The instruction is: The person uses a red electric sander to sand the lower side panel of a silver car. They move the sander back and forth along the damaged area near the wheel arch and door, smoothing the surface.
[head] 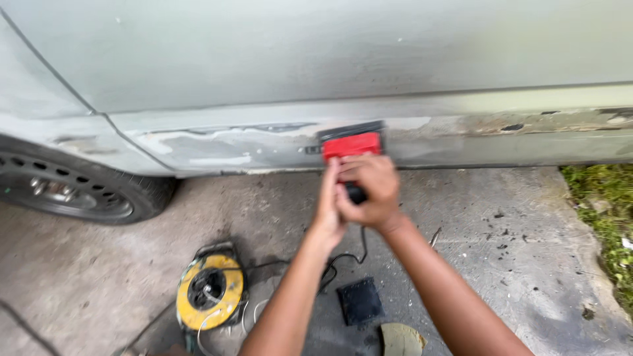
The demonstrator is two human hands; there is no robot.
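A red and black electric sander [351,143] is pressed flat against the lower sill of a pale car body [264,59], where the paint is rubbed down to grey filler. My right hand [370,191] is wrapped around the sander's black handle. Against the same handle, from the left side, my left hand [328,207] lies with its fingers extended. A black cord [343,258] runs from the sander down to the ground.
A yellow cable reel [211,290] sits on the concrete, with a dark square sanding sheet [359,300] and a round worn disc [401,340] beside it. The car's wheel [72,191] is at the left. Grass [606,211] borders the concrete at the right.
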